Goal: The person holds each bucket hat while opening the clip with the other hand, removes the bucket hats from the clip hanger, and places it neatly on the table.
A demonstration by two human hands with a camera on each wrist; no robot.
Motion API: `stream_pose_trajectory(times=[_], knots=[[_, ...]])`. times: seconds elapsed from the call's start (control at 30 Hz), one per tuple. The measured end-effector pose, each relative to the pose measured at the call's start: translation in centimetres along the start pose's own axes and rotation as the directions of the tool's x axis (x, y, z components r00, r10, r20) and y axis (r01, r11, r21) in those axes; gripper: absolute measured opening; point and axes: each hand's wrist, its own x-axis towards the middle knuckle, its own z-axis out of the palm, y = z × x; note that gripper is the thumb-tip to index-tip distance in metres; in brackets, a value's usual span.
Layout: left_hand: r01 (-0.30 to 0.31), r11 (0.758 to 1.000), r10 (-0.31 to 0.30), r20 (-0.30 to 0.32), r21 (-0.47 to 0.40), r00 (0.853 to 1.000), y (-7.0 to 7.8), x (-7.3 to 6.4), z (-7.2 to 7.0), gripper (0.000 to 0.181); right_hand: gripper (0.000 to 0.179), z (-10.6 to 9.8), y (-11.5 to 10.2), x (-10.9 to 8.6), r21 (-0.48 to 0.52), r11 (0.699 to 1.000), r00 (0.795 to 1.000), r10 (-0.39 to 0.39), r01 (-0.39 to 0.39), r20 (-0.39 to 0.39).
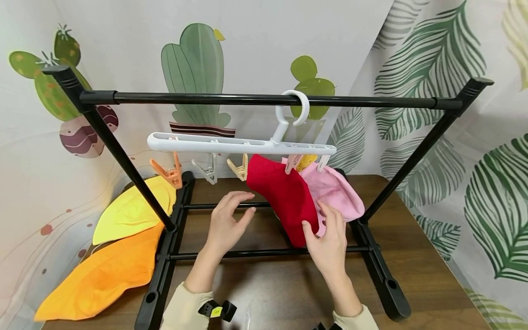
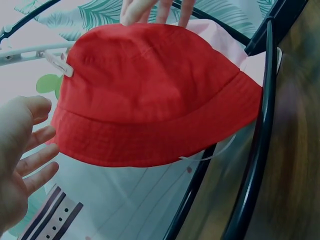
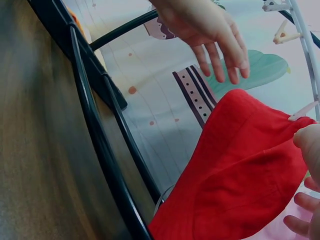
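Observation:
A red bucket hat [image 1: 284, 197] hangs sideways from a pale pink clip [image 1: 293, 162] on the white hanger [image 1: 231, 145]. Behind it, on the same hanger, is a pink hat [image 1: 336, 190]. My right hand [image 1: 327, 240] is at the red hat's crown, thumb on the near side and fingers loosely spread toward the pink hat. To the left of the red hat, my left hand [image 1: 228, 222] is in the air, fingers apart and holding nothing. The right wrist view shows the red hat [image 3: 240, 175] beside the thumb.
The hanger hooks over the top bar [image 1: 198, 98] of a black rack. Orange [image 1: 169, 172], grey [image 1: 207, 169] and cream [image 1: 239, 167] clips dangle at its left. Yellow [image 1: 136, 206] and orange [image 1: 107, 270] hats lie left of the rack on the wooden table [image 1: 433, 275].

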Motion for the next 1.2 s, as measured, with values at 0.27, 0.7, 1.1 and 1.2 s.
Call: stream_pose_trajectory(times=[0.27, 0.7, 1.1, 1.2], knots=[[-0.054, 0.998, 0.055, 0.018, -0.034, 0.998, 0.8, 1.2, 0.2, 0.025, 0.052, -0.1, 0.7, -0.8, -0.011, 0.998, 0.992, 0.065, -0.064, 0.108], [-0.111, 0.991, 0.113, 0.027, -0.07, 0.993, 1.9, 2.8, 0.8, 0.024, 0.044, 0.6, 1.3, -1.2, -0.039, 0.998, 0.994, 0.061, -0.058, 0.09], [-0.099, 0.994, 0.102, 0.08, -0.035, 0.992, 2.7, 4.1, 1.0, 0.027, 0.02, 0.8, 1.7, -1.1, -0.047, 0.999, 0.999, 0.002, 0.001, 0.045], [-0.091, 0.996, 0.091, 0.106, -0.011, 0.99, 2.9, 4.4, 1.1, 0.029, 0.017, 0.8, 1.6, -0.9, -0.054, 0.998, 0.999, -0.007, 0.009, 0.036]])
